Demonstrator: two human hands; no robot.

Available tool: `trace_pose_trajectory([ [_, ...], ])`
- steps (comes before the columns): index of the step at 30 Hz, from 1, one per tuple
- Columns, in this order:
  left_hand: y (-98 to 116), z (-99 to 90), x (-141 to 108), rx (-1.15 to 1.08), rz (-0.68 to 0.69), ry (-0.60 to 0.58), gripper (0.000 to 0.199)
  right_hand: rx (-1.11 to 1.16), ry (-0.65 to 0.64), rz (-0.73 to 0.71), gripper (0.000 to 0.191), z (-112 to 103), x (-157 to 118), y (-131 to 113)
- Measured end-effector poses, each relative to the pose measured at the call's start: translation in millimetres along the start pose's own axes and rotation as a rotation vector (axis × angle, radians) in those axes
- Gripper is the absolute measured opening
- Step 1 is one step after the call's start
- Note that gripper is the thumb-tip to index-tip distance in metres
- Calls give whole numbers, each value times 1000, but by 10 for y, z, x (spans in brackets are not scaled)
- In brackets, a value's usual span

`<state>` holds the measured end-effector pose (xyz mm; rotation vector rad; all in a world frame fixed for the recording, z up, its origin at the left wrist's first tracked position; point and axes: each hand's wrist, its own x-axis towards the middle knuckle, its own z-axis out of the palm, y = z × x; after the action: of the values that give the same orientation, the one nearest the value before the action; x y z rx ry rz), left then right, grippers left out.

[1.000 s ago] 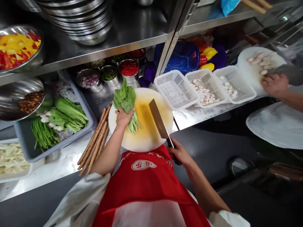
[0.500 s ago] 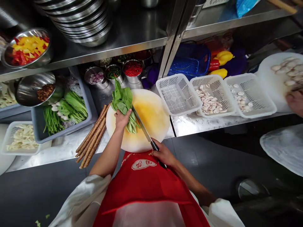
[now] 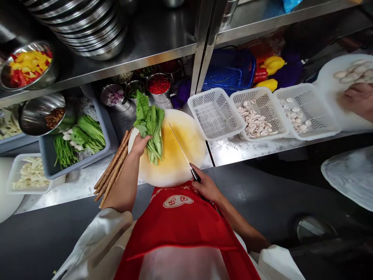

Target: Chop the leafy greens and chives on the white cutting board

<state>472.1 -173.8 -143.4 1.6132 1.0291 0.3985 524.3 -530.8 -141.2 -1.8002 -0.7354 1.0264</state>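
My left hand point(image 3: 140, 145) is closed around the left side of a bunch of leafy greens point(image 3: 155, 130); its thumb lies over them and the other fingers are hidden. The leaves point away from me and the pale stems lie toward me. Beneath is a round white cutting board point(image 3: 142, 169) with a yellow-stained middle. My right hand point(image 3: 205, 184) grips the black handle of a long kitchen knife point(image 3: 181, 147). Its thin blade reaches over the board, right of the greens and apart from them.
Long brown roots point(image 3: 114, 167) lie left of the board. A grey bin point(image 3: 108, 136) holds more greens. To the right stand white baskets point(image 3: 217, 132), two with sliced mushrooms. A steel shelf point(image 3: 163, 55) overhangs the counter. Another person's hand point(image 3: 359, 99) works at the far right.
The greens have shifted left and turned more upright in my left hand. The knife has come away from them, its blade now edge-on and separate. The other person's hand has moved up over their board.
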Motion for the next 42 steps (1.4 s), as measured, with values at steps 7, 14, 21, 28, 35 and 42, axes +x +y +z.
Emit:
trace_pose_trajectory([
  [7,-160,-80,-134,-268,-74,40,55,-749,107,-21,67,97,478,25],
  [14,-112,0,-276,-184,94,14,70,-652,117,-147,55,457,1129,-503],
  [21,-160,17,-518,236,112,58,106,-617,70,-73,46,649,1594,-740],
  [28,-254,31,-611,338,208,47,82,-594,72,-40,37,602,1514,-725],
  [35,-353,-18,-648,299,237,52,55,-492,14,-84,36,738,1350,-554],
  [42,-379,235,-944,597,208,30,68,-325,-40,-202,31,693,1414,-426],
])
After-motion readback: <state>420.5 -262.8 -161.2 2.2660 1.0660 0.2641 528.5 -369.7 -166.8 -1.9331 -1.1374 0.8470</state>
